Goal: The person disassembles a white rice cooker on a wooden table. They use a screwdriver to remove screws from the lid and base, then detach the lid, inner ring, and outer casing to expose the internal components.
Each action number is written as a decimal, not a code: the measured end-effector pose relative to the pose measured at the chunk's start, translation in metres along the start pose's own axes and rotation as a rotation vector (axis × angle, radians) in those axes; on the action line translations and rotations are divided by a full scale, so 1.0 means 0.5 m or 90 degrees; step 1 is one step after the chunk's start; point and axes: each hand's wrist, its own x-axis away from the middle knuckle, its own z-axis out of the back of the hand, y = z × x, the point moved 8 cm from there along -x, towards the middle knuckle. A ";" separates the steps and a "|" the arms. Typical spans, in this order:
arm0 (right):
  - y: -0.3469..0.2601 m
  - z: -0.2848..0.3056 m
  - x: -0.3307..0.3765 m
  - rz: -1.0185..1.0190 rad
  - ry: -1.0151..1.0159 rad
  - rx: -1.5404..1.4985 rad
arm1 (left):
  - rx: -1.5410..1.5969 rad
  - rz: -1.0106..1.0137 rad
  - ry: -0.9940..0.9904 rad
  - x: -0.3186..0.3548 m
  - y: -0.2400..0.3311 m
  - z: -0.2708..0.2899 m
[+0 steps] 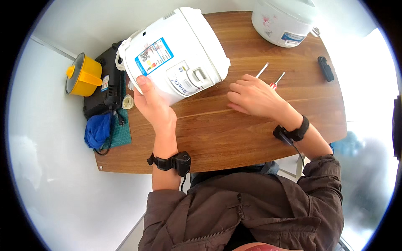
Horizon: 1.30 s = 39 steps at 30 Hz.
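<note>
A white rice cooker (167, 58) is tipped over at the left of the table, its printed front panel and latch turned up toward me. My left hand (151, 102) is closed on its lower edge, thumb on the front beside a blue-bordered label. To the right, my right hand (255, 97) hovers above or rests on the wood with curled fingers; whatever they hold, if anything, is hidden. Just beyond its knuckles are a thin metal shaft (263, 70) and a red-handled screwdriver (273, 86), both partly covered by the hand.
A second rice cooker (278, 23) stands at the far right, a dark folded tool (325, 69) near the right edge. On the left are a yellow pot (86, 75), a black case (100, 98), a tape roll (128, 102), a blue cloth (98, 130) and a green mat (122, 136).
</note>
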 end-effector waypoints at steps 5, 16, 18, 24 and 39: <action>0.011 -0.007 0.001 -0.009 0.009 -0.014 | 0.010 -0.004 0.004 0.006 -0.002 0.002; 0.091 0.060 0.024 -0.287 0.269 -0.104 | 0.023 -0.008 -0.017 0.003 -0.006 0.000; 0.073 0.096 0.004 -0.227 0.378 -0.116 | 0.015 -0.012 -0.021 0.000 0.002 -0.002; 0.070 0.058 -0.032 -0.164 0.318 -0.212 | -0.016 0.017 -0.019 -0.004 -0.001 0.012; 0.051 0.047 -0.023 -0.229 0.358 -0.217 | -0.053 -0.004 -0.055 -0.015 0.005 0.013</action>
